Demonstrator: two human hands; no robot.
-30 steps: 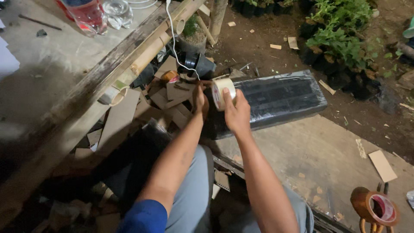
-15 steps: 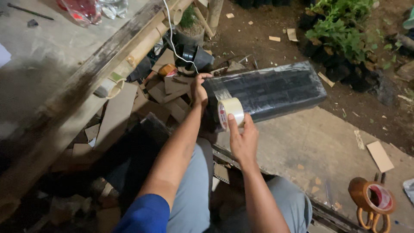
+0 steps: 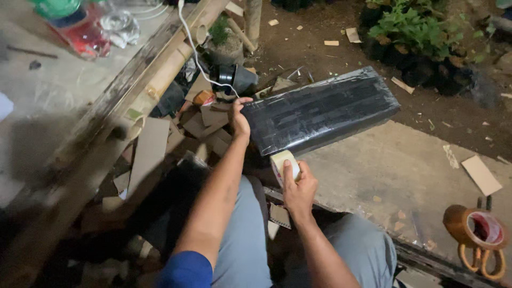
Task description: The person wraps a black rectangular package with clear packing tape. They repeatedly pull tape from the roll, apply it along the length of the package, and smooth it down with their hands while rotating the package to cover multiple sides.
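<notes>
Left hand (image 3: 239, 118) unchanged since a second ago: fingers curled over near end of black wrapped bundle (image 3: 320, 109), pinning it on concrete slab (image 3: 405, 176). Right hand (image 3: 298, 188) has pulled tape roll (image 3: 281, 162) off bundle top, down to near edge; fingers pinch roll. Reads as strip being drawn around end. Spare tape rolls (image 3: 477, 232) far right, untouched.

Both arms bare, reaching forward from the lap. Left hand (image 3: 239, 116) extended farther, wrist straight, fingers curled over an edge, thumb spread on top. Right hand (image 3: 297, 184) closer to body, back of hand up, fingers and thumb clamped in a grip, forearm angled inward.
</notes>
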